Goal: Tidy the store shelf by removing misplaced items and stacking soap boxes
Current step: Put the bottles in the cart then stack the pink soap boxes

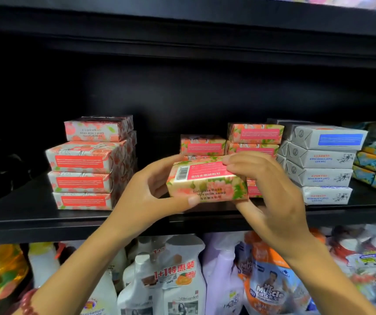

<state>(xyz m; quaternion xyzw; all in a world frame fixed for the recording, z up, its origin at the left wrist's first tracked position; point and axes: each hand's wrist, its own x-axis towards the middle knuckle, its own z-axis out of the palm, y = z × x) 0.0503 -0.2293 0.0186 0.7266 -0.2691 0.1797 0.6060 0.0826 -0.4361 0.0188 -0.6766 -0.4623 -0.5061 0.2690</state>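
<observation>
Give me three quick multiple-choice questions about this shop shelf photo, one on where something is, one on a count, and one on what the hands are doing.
1. Where is the stack of white soap boxes with blue print?
A. Right of the hands
B. Far left of the shelf
C. On the bottom shelf among the bottles

2. How many boxes are in the left stack?
A. Two
B. Four
C. Seven

3. What is happening with the rose soap box?
A. It lies alone on the shelf
B. One hand holds it
C. Both hands hold it

Answers:
1 A: the white soap boxes stand right of the right hand.
2 B: the left stack shows four boxes, the top one smaller.
3 C: the left hand and the right hand both have a grip on the rose soap box.
</observation>
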